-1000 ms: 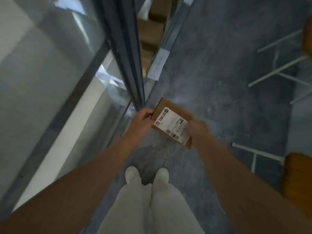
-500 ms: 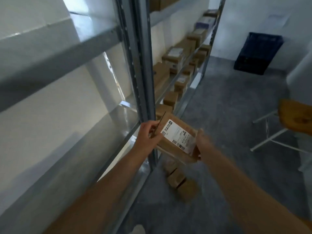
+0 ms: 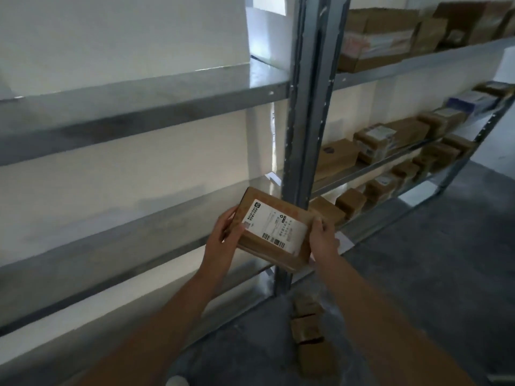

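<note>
A small brown cardboard parcel (image 3: pixel 274 229) with a white shipping label on top is held between both hands at the middle of the view. My left hand (image 3: pixel 223 238) grips its left end, thumb on top. My right hand (image 3: pixel 323 239) grips its right end. The parcel hovers in front of a grey metal shelf (image 3: pixel 133 235) and just left of the upright post (image 3: pixel 303 135) of the rack.
The bay to the left has bare metal shelves (image 3: pixel 139 107) against a white wall. The bay to the right holds several cardboard parcels (image 3: pixel 373 143) on three levels. More small boxes (image 3: pixel 309 327) lie on the grey floor near the post's foot.
My view has swung up from the floor and my feet to the shelving. Both hands kept hold of the parcel and carried it up and left, toward the bare shelf bay.
</note>
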{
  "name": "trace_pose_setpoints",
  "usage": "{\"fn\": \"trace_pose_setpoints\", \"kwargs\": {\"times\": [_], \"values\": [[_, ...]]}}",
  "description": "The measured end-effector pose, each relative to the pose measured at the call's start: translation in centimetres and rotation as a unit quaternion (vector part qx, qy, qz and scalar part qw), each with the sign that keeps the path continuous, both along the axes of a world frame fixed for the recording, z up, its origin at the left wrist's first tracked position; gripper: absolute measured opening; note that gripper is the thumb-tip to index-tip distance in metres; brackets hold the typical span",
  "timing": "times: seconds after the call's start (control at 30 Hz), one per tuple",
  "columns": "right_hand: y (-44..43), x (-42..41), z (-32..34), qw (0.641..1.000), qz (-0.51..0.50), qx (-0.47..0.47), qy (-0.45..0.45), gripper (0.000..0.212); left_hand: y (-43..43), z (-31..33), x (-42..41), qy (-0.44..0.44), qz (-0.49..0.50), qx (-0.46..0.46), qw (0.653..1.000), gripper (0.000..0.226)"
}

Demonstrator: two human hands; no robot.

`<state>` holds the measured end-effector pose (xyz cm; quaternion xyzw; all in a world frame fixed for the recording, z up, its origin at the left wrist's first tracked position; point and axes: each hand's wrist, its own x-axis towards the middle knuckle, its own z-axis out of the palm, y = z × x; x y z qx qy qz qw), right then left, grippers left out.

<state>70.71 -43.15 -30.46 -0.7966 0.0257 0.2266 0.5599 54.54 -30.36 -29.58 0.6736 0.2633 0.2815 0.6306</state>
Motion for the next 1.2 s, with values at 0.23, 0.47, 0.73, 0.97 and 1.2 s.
{"fn": "trace_pose_setpoints", "kwargs": {"times": [0.23,0.47,0.73,0.97,1.2], "values": [[5.1,-7.3,3.7,0.963,0.173,0.166,0.125,0.045,1.4,3.7,-9.5,0.018,0.082,-0.019,0.996,0.038],[8.6,-16.6,6.4,0.924,0.326,0.161,0.115,0.052,2.6,5.4,-23.5,0.099,0.092,-0.057,0.989,0.081],[11.5,-35.3,5.8,0.906,0.357,0.202,0.106,0.038,-1.6,3.7,-40.6,-0.013,0.296,-0.097,0.950,0.057],[12.3,-55.7,5.5,0.876,0.352,0.275,0.180,0.045,-4.7,1.9,-50.6,-0.119,0.446,-0.107,0.881,0.062],[12.3,-64.9,4.3,0.799,0.522,0.244,0.172,0.038,-5.1,2.4,-62.5,-0.010,0.490,-0.049,0.870,0.039]]}}
